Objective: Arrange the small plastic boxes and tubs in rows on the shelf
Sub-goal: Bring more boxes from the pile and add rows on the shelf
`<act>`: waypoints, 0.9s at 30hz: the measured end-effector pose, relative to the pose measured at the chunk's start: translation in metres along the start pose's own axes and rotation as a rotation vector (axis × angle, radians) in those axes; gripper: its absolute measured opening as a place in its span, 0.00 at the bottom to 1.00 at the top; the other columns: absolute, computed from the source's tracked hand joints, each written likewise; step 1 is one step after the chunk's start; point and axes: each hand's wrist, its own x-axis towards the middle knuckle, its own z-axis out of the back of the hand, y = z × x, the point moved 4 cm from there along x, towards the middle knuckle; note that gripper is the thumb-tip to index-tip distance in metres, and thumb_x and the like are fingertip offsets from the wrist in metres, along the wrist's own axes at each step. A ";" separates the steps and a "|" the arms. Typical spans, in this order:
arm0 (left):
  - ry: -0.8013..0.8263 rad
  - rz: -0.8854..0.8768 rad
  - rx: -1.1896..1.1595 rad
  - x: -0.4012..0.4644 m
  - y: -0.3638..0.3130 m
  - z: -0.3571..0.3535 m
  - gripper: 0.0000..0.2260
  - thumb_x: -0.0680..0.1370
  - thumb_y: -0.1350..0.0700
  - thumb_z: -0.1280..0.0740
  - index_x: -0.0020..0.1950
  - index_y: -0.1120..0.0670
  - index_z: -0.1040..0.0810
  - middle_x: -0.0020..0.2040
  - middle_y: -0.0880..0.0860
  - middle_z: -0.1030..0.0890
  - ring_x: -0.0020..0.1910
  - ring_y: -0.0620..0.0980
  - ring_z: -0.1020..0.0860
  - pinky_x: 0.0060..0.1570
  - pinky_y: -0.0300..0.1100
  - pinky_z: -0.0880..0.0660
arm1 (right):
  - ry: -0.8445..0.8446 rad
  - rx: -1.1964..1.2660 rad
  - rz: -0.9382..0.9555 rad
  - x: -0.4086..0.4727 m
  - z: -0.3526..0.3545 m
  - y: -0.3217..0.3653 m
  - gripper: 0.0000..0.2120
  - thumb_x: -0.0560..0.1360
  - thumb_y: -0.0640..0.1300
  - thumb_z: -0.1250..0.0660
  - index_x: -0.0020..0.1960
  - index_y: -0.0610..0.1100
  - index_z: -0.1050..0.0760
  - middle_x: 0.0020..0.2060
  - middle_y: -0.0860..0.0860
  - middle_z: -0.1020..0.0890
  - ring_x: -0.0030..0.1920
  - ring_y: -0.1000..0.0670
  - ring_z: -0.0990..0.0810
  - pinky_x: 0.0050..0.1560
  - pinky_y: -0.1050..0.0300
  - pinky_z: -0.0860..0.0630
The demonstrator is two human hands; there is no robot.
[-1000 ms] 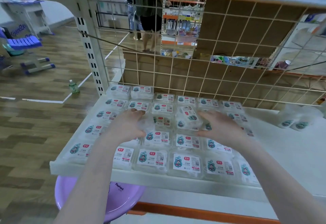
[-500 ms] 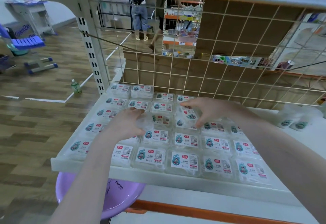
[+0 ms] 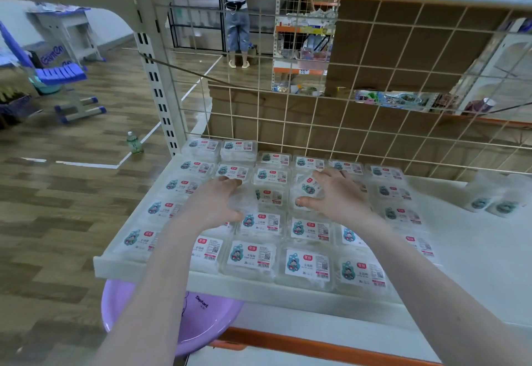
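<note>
Your right hand [image 3: 339, 195] pinches a tilted box [image 3: 309, 187] in the middle of the shelf [image 3: 161, 266], thumb on the near edge, fingers on the far edge. Your left hand [image 3: 218, 204] curls round a clear box [image 3: 244, 200] just beside it. Lay each one flat in its gap. Line the labels up with the boxes [image 3: 253, 254] around them. The tubs [image 3: 489, 206] wait far right.

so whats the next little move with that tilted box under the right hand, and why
Probably square it up and lower it flat. The right hand pinches a small clear plastic box with a white cartoon label that sits askew above the neat rows on the white shelf. The left hand holds another clear box beside it, likely to be seated after.
</note>
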 end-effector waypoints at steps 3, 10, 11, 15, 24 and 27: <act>-0.005 -0.011 0.021 0.000 -0.001 0.001 0.23 0.69 0.52 0.31 0.63 0.56 0.29 0.49 0.52 0.25 0.47 0.50 0.28 0.35 0.39 0.35 | 0.028 -0.017 0.017 0.001 0.000 -0.002 0.39 0.68 0.69 0.37 0.72 0.49 0.37 0.72 0.50 0.36 0.71 0.44 0.38 0.65 0.45 0.36; 0.000 0.001 0.006 0.001 -0.001 0.000 0.24 0.69 0.52 0.31 0.64 0.55 0.29 0.52 0.52 0.25 0.51 0.51 0.27 0.40 0.40 0.33 | 0.316 0.292 0.239 0.008 0.014 -0.016 0.37 0.70 0.60 0.32 0.74 0.55 0.42 0.75 0.57 0.45 0.74 0.53 0.44 0.71 0.54 0.47; 0.000 0.001 0.006 0.000 -0.001 0.000 0.24 0.69 0.52 0.31 0.63 0.55 0.29 0.51 0.52 0.25 0.51 0.51 0.27 0.40 0.40 0.33 | 0.352 0.312 0.260 0.009 0.015 -0.018 0.36 0.70 0.59 0.31 0.74 0.56 0.42 0.75 0.59 0.45 0.74 0.55 0.45 0.71 0.54 0.48; 0.010 -0.004 0.015 0.000 -0.002 0.001 0.24 0.69 0.52 0.31 0.64 0.56 0.30 0.51 0.52 0.25 0.53 0.51 0.27 0.39 0.40 0.34 | 0.436 0.239 0.312 0.014 0.016 -0.020 0.36 0.71 0.51 0.28 0.73 0.59 0.42 0.74 0.64 0.47 0.69 0.61 0.45 0.70 0.53 0.48; 0.033 0.011 -0.011 -0.005 -0.001 0.006 0.25 0.67 0.50 0.29 0.62 0.56 0.28 0.51 0.52 0.25 0.49 0.51 0.26 0.43 0.42 0.27 | 0.298 0.052 0.359 0.035 0.017 -0.008 0.35 0.66 0.51 0.28 0.71 0.56 0.36 0.65 0.59 0.32 0.64 0.57 0.36 0.65 0.53 0.36; 0.040 0.014 -0.011 -0.008 0.002 0.010 0.26 0.67 0.48 0.27 0.60 0.56 0.27 0.52 0.53 0.25 0.53 0.53 0.25 0.44 0.43 0.27 | 0.198 0.075 0.342 0.048 0.016 0.003 0.31 0.64 0.56 0.29 0.66 0.52 0.31 0.51 0.60 0.30 0.54 0.56 0.30 0.51 0.60 0.34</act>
